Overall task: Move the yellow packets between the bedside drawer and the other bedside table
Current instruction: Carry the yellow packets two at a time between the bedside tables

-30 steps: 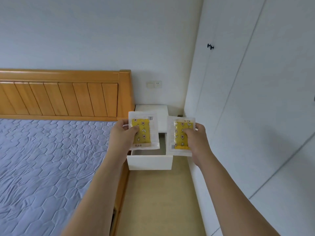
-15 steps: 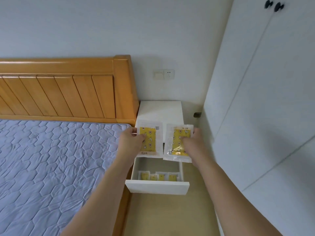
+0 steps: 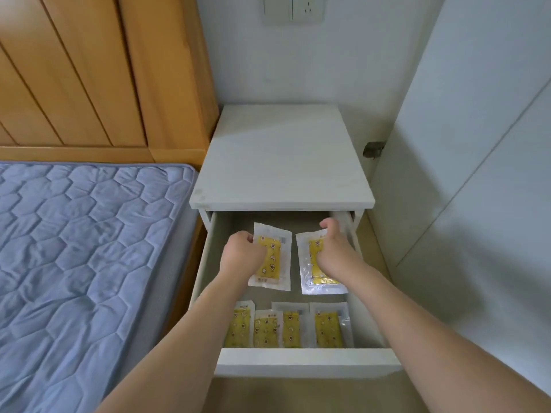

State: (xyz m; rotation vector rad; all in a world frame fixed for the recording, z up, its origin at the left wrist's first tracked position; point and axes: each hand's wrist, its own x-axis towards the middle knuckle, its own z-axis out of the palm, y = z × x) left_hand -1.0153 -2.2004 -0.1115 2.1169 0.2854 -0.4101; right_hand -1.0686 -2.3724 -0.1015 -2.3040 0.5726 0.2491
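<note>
L hand (image 3: 243,254) & R hand (image 3: 335,251) each pinch a yellow packet (image 3: 272,257), grips hiding prints.

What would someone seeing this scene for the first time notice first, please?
Most striking are the two hands inside the open drawer of the white bedside table: the left hand holds one yellow packet and the right hand holds another yellow packet, side by side. Next comes the row of four yellow packets along the drawer's front wall. To the left lie the blue quilted mattress and wooden headboard.
</note>
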